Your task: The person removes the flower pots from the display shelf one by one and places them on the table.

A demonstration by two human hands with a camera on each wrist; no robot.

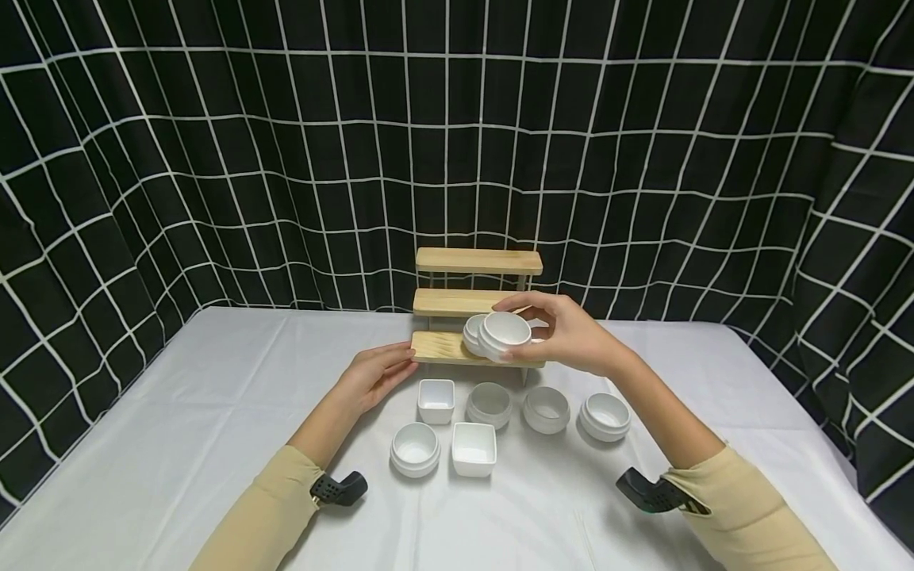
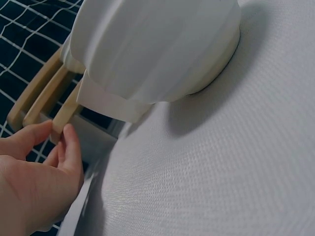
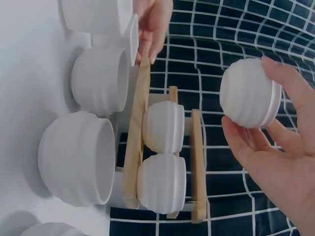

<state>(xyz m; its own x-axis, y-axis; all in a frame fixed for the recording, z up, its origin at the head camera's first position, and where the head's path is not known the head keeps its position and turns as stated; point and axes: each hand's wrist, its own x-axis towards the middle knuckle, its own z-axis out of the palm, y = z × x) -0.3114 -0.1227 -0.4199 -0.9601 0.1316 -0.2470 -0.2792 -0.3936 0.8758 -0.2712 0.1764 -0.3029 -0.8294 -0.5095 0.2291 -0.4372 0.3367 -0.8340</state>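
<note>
A small three-tier wooden display stand (image 1: pixel 437 347) rises in stepped shelves at the back of the table. My left hand (image 1: pixel 371 379) pinches the left end of its lowest shelf, thumb and fingertips at the board in the left wrist view. In my right hand (image 1: pixel 571 335), a round white bowl (image 3: pixel 246 93) with a ridged side is gripped between thumb and fingers, above the lowest shelf. Two similar bowls, one nearer the left hand (image 3: pixel 163 127) and its neighbour (image 3: pixel 162 183), sit side by side on that shelf. The right hand partly hides them in the head view.
In front of the stand, on the white tablecloth (image 1: pixel 214 396), stand two square white bowls (image 1: pixel 474 450) and several round ones, including one at the right (image 1: pixel 605 418) and one at the left front (image 1: pixel 415 450). A black gridded curtain (image 1: pixel 457 143) hangs behind.
</note>
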